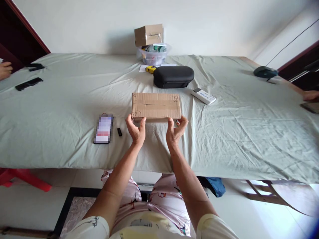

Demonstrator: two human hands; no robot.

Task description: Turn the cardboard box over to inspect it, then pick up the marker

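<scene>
In front of me is a brown cardboard box (156, 105), closed, with pen scribbles on its corners. My left hand (136, 131) grips its near left corner, thumb on the near side and fingers around the left end. The near right corner is held the same way by my right hand (175, 131). Most of my fingertips are hidden behind the box. Whether the box rests on the cloth or is slightly raised, I cannot tell. Left of it lie a phone (103, 129) with a blurred screen and a small black stick-shaped object (120, 132).
A black zip case (173, 76), a yellow object (151, 69) and a white device (203, 96) lie beyond the box. Against the wall, a clear tub (154, 57) carries another carton (149, 35). Other people's hands show at the left (5, 70) and right (311, 95) edges.
</scene>
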